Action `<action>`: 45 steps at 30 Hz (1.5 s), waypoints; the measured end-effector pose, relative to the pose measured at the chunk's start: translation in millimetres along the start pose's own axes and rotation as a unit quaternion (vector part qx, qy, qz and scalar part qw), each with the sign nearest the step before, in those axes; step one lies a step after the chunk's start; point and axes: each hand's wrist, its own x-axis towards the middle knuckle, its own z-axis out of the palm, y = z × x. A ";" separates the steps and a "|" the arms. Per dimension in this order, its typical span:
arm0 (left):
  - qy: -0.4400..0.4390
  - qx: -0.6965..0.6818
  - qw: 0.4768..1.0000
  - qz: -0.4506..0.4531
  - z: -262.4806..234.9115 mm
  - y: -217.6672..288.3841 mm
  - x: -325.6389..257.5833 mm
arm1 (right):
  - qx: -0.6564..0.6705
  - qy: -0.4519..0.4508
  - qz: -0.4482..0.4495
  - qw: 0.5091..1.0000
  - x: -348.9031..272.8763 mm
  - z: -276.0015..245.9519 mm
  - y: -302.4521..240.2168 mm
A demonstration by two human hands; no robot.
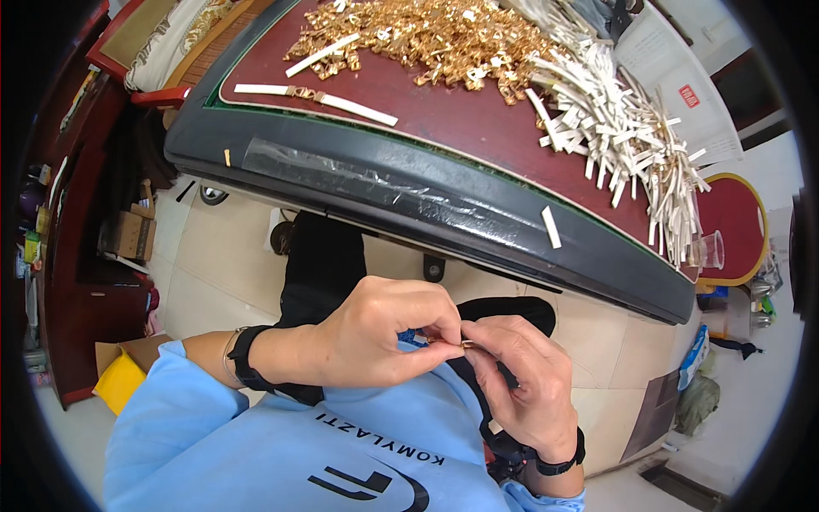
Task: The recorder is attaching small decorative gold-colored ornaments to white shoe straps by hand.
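Note:
Above my lap, my left hand [375,328] and my right hand [533,375] meet fingertip to fingertip. Both are closed in a pinch on a small gold-coloured metal piece [466,344], mostly covered by the fingers. A bit of white shows inside the curl of my left hand; whether it belongs to the held piece I cannot tell. Beyond the hands, on the dark red table top [461,128], lies a white strap [358,109] with a gold buckle [304,93] at its middle. A loose white strip [322,55] rests behind it.
A large heap of gold buckles [426,38] covers the table's far side. White strips [606,128] pile up along its right. The padded black table edge [384,188] bears one white strip [551,228]. A clear plastic cup [710,250] stands by a red chair [738,226].

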 end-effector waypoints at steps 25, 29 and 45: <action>0.111 -0.062 0.991 0.038 -16.4 2.8 11.7 | -0.001 0.178 0.215 0.960 38.0 -94.8 63.4; 0.102 -0.071 0.991 0.043 -8.2 -0.6 4.3 | -0.210 0.207 0.198 0.935 55.9 -112.8 116.2; 0.074 -0.215 0.970 -0.085 -9.0 -21.0 -11.0 | 0.179 0.293 0.259 0.903 17.8 -96.8 74.1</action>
